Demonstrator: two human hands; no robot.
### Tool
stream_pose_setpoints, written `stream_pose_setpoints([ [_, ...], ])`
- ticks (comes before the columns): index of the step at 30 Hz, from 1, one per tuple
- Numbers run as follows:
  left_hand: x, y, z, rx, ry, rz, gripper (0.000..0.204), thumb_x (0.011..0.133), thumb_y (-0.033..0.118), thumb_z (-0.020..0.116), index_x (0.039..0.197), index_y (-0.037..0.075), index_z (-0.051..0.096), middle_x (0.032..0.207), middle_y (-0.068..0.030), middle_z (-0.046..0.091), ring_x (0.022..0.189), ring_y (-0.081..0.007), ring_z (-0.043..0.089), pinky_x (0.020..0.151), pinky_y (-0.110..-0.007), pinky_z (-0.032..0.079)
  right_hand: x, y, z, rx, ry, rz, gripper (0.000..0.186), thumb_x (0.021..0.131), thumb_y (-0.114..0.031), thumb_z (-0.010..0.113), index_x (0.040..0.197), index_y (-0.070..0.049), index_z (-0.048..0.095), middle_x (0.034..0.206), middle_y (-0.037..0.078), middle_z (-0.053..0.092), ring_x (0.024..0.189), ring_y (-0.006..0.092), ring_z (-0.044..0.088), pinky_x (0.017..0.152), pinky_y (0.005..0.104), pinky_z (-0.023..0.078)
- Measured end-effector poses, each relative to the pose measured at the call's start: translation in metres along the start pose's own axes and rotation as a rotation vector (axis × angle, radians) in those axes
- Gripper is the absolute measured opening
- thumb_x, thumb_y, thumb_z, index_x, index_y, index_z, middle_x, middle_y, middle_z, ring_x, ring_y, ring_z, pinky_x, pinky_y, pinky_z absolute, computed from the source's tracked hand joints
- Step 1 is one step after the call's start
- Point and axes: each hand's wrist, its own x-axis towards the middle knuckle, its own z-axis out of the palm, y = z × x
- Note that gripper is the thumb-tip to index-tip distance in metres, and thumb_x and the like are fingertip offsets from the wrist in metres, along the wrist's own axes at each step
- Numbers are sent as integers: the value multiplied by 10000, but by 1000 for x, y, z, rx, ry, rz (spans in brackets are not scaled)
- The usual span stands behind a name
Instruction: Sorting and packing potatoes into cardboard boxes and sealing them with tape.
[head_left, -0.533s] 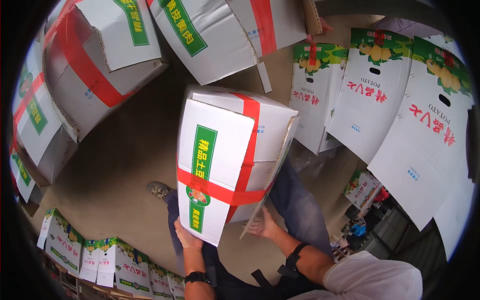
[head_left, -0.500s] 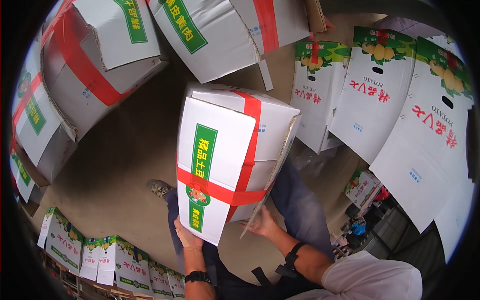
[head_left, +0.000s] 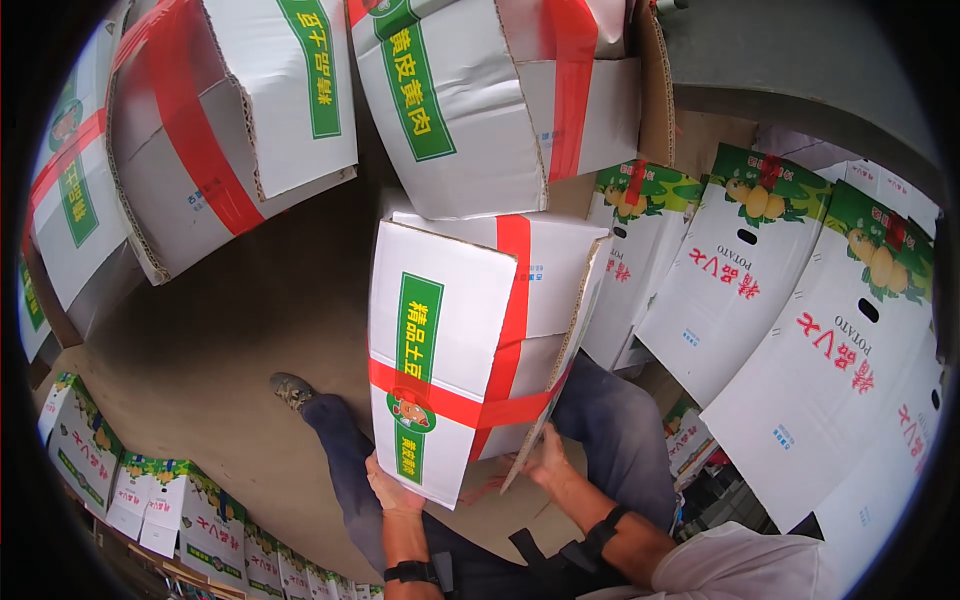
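A white cardboard box (head_left: 540,285) with green labels and crossed red tape is held up in front of my legs. My left hand (head_left: 395,490) grips its near left lower edge, with the fingers partly hidden behind the panel. On the near right side my right hand (head_left: 543,458) holds the lower part, next to a flap that sticks out; some of its fingers are hidden. Just beyond the held box is another taped white box (head_left: 450,110). I cannot tell whether the two touch.
More taped boxes (head_left: 205,140) stand at the far left. Tall white cartons with potato pictures (head_left: 735,250) line the right side, and smaller ones (head_left: 190,520) stand in a row at the lower left. Brown floor (head_left: 240,330) lies between, with my foot (head_left: 292,391) on it.
The surrounding boxes have shifted downward in the view, and a grey surface has appeared at the upper right. Both hands keep hold of the box, which sits nearer the far boxes.
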Motion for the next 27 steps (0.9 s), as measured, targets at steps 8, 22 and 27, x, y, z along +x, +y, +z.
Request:
stream_pose_setpoints([
  [8, 13, -42, -2, -104, -129, 28, 447, 948, 348, 385, 1194, 58, 621, 1190, -112, 655, 1077, -316, 630, 931, -443, 519, -8, -58, -6, -156, -207, -165, 619, 974, -589, 359, 1296, -80, 501, 1255, 140, 561, 1097, 342, 571, 925, 562, 480],
  [22, -73, 27, -73, 721, -305, 57, 186, 949, 236, 631, 1058, 96, 577, 764, 10, 543, 614, -90, 553, 506, -204, 427, -134, 66, -14, -658, -77, -608, 481, 975, -319, 587, 1268, 54, 510, 1084, 260, 645, 904, 329, 708, 770, 380, 604],
  [27, -143, 176, -136, 961, -160, 258, 524, 937, 346, 612, 1323, 9, 502, 1047, -173, 681, 843, -238, 698, 725, -308, 575, -159, 170, 11, -778, -224, -477, 467, 956, -318, 617, 1234, 51, 546, 1047, 245, 661, 862, 317, 714, 743, 370, 607],
])
